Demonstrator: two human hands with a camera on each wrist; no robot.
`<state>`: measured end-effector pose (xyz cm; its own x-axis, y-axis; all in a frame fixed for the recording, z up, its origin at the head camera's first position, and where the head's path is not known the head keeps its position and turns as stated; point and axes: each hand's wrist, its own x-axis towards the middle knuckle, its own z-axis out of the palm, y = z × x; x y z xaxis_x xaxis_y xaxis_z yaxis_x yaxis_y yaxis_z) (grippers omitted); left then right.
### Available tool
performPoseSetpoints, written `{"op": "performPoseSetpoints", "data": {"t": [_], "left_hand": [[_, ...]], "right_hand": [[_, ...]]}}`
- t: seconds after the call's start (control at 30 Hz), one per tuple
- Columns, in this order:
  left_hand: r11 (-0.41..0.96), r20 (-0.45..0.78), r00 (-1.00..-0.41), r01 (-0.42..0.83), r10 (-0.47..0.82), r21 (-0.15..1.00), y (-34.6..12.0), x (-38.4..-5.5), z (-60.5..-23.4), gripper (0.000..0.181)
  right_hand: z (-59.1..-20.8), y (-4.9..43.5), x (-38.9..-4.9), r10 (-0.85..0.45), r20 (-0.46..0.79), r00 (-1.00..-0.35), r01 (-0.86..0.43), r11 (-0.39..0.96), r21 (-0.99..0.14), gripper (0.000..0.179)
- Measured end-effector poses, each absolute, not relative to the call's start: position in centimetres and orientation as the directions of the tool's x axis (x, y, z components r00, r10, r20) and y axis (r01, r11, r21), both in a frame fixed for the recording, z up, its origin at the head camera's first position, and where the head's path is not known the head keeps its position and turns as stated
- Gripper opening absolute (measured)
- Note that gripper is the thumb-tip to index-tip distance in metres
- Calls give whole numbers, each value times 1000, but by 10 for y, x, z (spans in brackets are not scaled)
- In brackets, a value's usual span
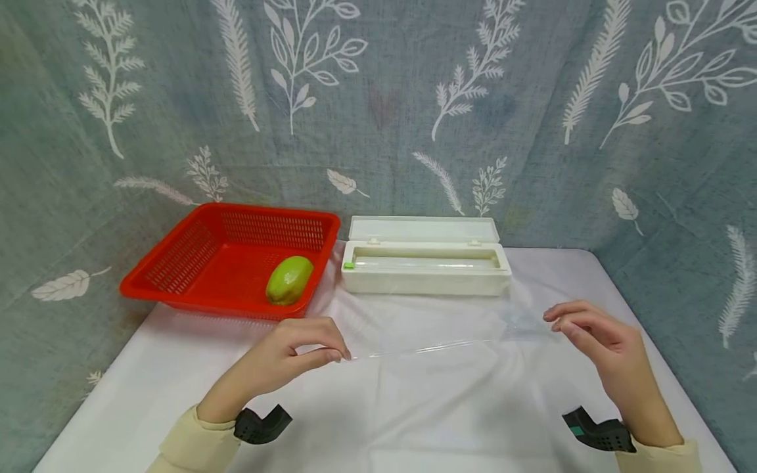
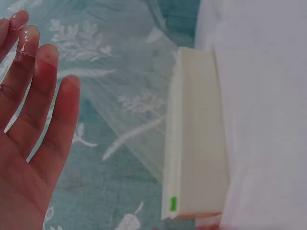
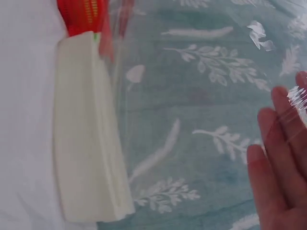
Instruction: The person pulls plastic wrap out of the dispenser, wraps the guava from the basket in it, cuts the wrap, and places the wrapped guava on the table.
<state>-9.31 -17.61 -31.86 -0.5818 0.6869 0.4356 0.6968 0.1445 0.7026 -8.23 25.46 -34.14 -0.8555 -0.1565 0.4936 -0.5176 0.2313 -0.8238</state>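
A sheet of clear cling film (image 1: 449, 346) stretches between my two hands, its front edge showing as a thin shiny line. My left hand (image 1: 266, 361) pinches the left end of that edge between thumb and fingertips. At the other end, my right hand (image 1: 612, 355) pinches the film's right corner. From the hands, the film (image 3: 192, 120) runs back to the white dispenser box (image 1: 426, 284), seen through it in the right wrist view. The box's lid (image 1: 422, 228) stands raised, and a clear roll (image 1: 426, 262) lies inside. A green tab (image 1: 349, 265) sits at its left end.
A red plastic basket (image 1: 272, 209) stands at the back left, just left of the box. Inside it lies a smooth green-yellow fruit (image 1: 289, 280). A white cloth (image 1: 319, 420) covers the table. A patterned blue-grey curtain (image 1: 384, 118) hangs behind and at both sides.
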Motion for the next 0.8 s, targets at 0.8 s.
{"op": "performPoseSetpoints", "data": {"t": [0.8], "left_hand": [[387,416,-387,918,823,88,-173,-66,-383,1]], "right_hand": [[-399,257,-55,-458,200,-866,-467,598,-652,16]]}}
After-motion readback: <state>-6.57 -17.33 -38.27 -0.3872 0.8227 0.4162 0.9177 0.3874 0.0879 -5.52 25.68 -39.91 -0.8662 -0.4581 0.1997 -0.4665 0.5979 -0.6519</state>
